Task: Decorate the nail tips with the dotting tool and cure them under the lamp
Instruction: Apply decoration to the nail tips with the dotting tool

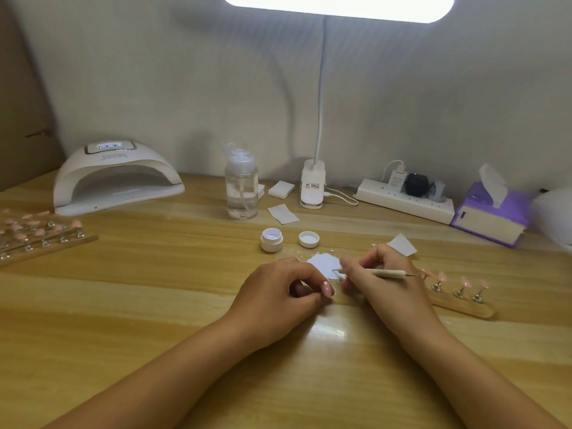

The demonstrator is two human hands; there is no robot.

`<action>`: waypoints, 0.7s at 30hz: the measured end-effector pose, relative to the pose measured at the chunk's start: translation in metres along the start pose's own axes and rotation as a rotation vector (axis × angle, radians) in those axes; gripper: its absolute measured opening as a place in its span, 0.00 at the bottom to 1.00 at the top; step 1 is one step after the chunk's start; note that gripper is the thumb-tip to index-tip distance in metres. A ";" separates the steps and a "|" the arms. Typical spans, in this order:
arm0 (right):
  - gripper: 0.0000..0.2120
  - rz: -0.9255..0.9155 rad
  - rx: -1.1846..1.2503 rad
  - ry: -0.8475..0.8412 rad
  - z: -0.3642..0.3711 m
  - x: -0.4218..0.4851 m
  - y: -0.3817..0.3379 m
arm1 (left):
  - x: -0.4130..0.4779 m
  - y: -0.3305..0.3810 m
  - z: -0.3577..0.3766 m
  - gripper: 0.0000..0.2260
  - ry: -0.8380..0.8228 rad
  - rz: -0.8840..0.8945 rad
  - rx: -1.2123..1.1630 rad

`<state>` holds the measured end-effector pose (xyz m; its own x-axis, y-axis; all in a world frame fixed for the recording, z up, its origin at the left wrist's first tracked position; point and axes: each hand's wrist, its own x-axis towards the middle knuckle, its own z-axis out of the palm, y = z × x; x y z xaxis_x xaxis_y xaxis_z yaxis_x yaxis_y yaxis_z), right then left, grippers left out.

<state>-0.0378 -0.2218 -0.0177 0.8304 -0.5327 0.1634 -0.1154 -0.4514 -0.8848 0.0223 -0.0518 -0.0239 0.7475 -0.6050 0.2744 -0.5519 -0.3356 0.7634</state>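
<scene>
**A:** What lies nearest, on this side of the white paper (322, 263)?

**B:** Two forearms over the wooden worktop (123, 305). The left hand (278, 292) rests just left of the paper with its fingers curled under. I cannot tell whether it pinches anything.

**A:** And the other?

**B:** The right hand (380, 283) pinches the dotting tool (387, 273). One end sits at the paper's near edge and the other points right.

**A:** The nail tips?

**B:** Right of the paper, nail tips (464, 281) stand on a short wooden holder (461, 306), near the tool's free end. Far left of the paper, a longer rack (46, 243) of tips runs out of view. A wide band of wood separates it from the paper.

**A:** Beyond the paper?

**B:** Just behind it are an open jar (271, 239) and its lid (309, 239), slightly apart. Farther back to the left, the curing lamp (114, 178) sits by the wall, opening towards us. A pump bottle (241, 187) and a power strip (402, 199) stand behind the paper.
</scene>
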 end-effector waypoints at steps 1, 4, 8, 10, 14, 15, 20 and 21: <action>0.12 -0.005 -0.013 -0.012 0.001 0.000 -0.001 | 0.000 0.000 0.000 0.02 0.001 0.000 0.005; 0.12 0.004 0.005 0.004 0.001 0.000 0.000 | 0.001 0.000 0.001 0.02 0.003 -0.002 0.012; 0.12 -0.016 -0.028 -0.011 0.001 0.000 -0.001 | 0.000 0.000 0.000 0.03 0.002 -0.001 0.015; 0.11 -0.017 -0.022 -0.007 0.001 -0.001 -0.001 | 0.000 0.001 0.000 0.03 0.003 -0.004 0.018; 0.11 -0.033 -0.015 -0.021 0.001 -0.001 -0.001 | 0.000 0.001 0.000 0.03 0.001 -0.006 0.035; 0.11 -0.040 -0.009 -0.013 0.002 -0.001 -0.002 | 0.000 0.001 0.000 0.03 0.004 -0.009 0.035; 0.12 -0.021 0.181 0.053 -0.002 -0.002 -0.001 | 0.000 0.002 0.000 0.05 0.018 -0.036 -0.006; 0.12 -0.019 0.229 0.037 -0.002 -0.003 -0.002 | -0.001 0.002 -0.001 0.05 0.021 -0.038 -0.011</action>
<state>-0.0413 -0.2211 -0.0153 0.8099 -0.5538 0.1933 0.0305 -0.2893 -0.9567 0.0209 -0.0517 -0.0222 0.7758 -0.5761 0.2573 -0.5189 -0.3505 0.7797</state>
